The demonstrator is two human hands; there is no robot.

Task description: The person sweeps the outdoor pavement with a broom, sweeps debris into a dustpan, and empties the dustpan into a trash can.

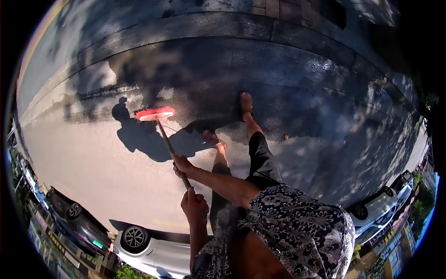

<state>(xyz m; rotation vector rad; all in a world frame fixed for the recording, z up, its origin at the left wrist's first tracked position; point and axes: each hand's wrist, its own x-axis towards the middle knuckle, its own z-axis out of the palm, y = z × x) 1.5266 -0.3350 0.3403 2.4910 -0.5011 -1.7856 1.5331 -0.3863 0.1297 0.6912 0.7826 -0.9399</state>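
Note:
A long-handled push broom (168, 142) slants up and to the left from my body. Its wide head (155, 114) has red bristles and a pale top, and it rests on the pavement at the border between dark wet ground and pale dry ground. My right hand (183, 165) is wrapped round the handle partway along. Closer to my body, my left hand (194, 204) is closed round the handle's upper end, with the fingers curled. Its grip hides the tip of the handle.
Wet, dark pavement (204, 65) runs along a kerb (195, 29) ahead. Pale dry ground (74, 153) lies to the left. A silver car (162, 255), a dark car (76, 221) and a white car (378, 209) are parked behind me. My feet (246, 103) stand apart.

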